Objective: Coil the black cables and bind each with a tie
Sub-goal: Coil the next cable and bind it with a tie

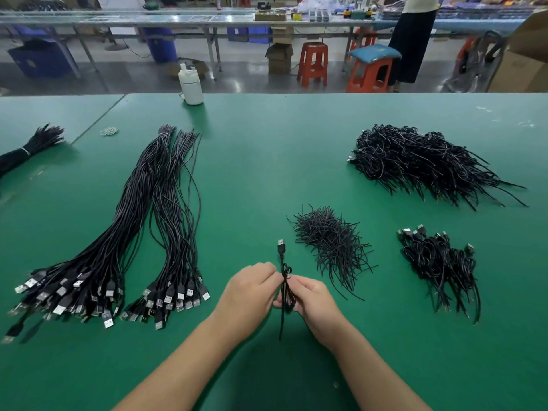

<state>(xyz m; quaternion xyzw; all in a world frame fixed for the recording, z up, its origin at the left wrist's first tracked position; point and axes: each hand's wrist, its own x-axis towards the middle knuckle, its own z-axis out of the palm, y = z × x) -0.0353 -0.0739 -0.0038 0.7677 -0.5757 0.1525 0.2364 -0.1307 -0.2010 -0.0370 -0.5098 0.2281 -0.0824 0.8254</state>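
1. Both hands meet over the near middle of the desk (267, 161): the left hand (249, 292) and the right hand (311, 298) each pinch one coiled cable (286, 295) between them, its plug pointing away and a loose tail hanging toward the person. A thin tie (285, 272) seems to be wound at its waist, so I judge the binding is under way.
2. Just right of that cable lies the heap of ties (330, 244), within easy reach of the right hand.
3. Further right sits a small pile of bound coils (439, 262); beyond it, a larger pile (421, 161).
4. Left of the cable, two long bundles of straight cables (154, 221) wait, plugs nearest the person.
5. Far beyond stand a white bottle (190, 84), red stools (312, 63) and another bench.
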